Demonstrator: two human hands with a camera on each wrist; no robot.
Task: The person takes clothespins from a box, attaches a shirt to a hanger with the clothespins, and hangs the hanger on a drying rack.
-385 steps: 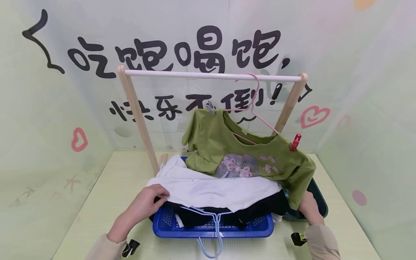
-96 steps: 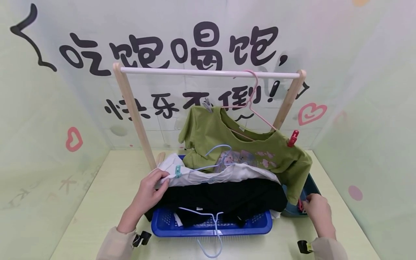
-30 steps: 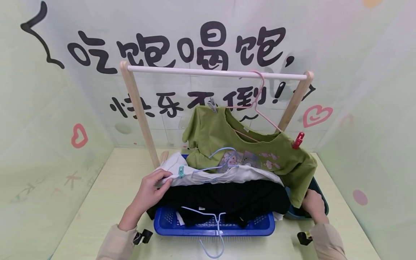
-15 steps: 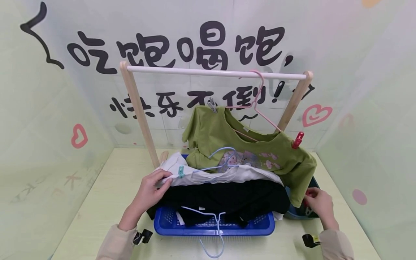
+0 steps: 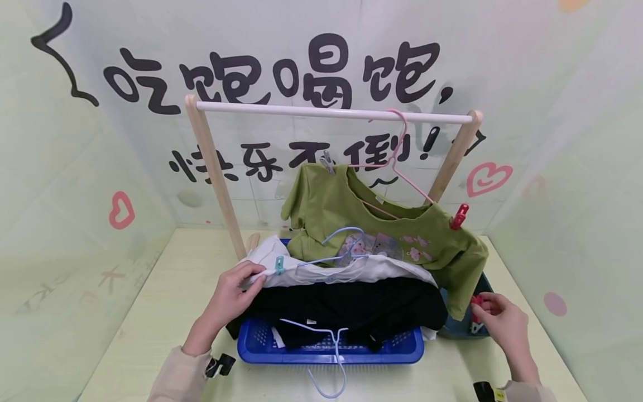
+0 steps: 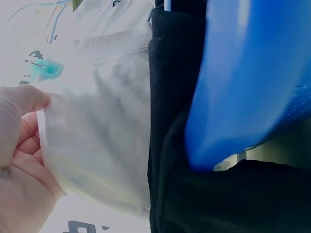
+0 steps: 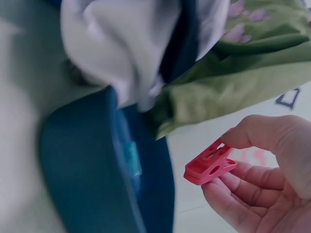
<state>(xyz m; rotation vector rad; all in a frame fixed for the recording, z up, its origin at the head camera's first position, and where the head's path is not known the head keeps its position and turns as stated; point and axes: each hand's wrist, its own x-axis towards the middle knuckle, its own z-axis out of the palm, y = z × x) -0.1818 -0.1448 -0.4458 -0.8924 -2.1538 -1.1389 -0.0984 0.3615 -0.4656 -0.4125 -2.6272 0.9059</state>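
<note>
My left hand (image 5: 231,293) pinches the left shoulder edge of a white shirt (image 6: 97,121). Close to those fingertips, a teal clothespin (image 5: 279,266) is clipped on the shirt beside a light-blue hanger (image 5: 321,261). Over by the dark green bin (image 7: 82,160), my right hand (image 5: 507,324) pinches a red clothespin (image 7: 209,162) between thumb and fingers. More clothespins lie inside that bin, partly covered by the sleeve of a green T-shirt (image 5: 321,206). This T-shirt hangs on a pink hanger (image 5: 397,151) with a grey clothespin (image 5: 327,162) and another red clothespin (image 5: 459,216).
A wooden rack with a white rod (image 5: 301,111) stands behind the clothes. A blue basket (image 5: 251,355) sits beneath the pile. Black clothing (image 5: 346,301) drapes over it, and a second light-blue hanger (image 5: 337,354) sticks out over its front rim.
My right hand has come up out of the bin and drawn back to the right, now holding a red clothespin. The teal clothespin and shirt hanger were not visible 12.8 s ago. Lately my left hand stays put.
</note>
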